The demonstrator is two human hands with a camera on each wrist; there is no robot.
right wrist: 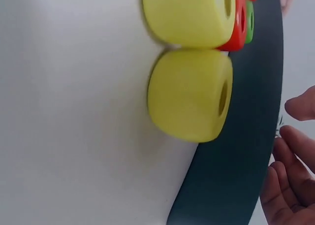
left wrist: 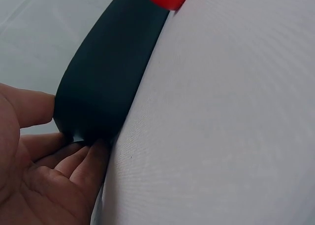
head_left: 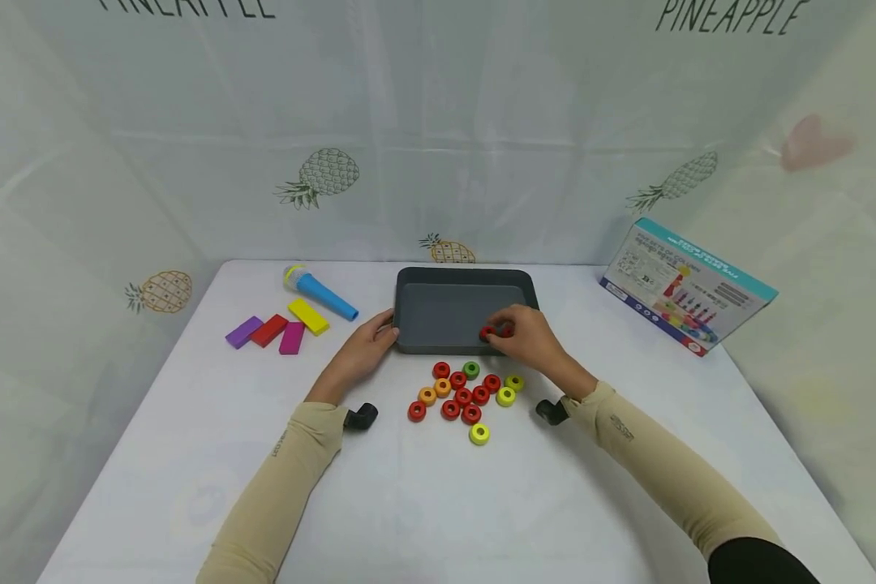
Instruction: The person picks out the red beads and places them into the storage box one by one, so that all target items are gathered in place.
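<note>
A dark grey tray (head_left: 445, 304) lies on the table. My left hand (head_left: 366, 345) grips its left edge, thumb on the rim and fingers against the side wall, as the left wrist view shows. Over the tray's front right part is my right hand (head_left: 529, 337), close to two red rings (head_left: 487, 333) that its fingers partly cover. In the right wrist view the thumb and fingers (right wrist: 290, 200) stand apart, with no ring visible between them. Several red, orange, yellow and green rings lie before the tray, including a yellow ring (head_left: 479, 434).
Left of the tray are a blue toy microphone-shaped piece (head_left: 324, 294) and several flat blocks: yellow (head_left: 308, 316), red (head_left: 269, 330), purple (head_left: 244, 332) and magenta (head_left: 292, 338). A printed box (head_left: 686, 284) stands at the right rear. A pineapple-print curtain hangs behind.
</note>
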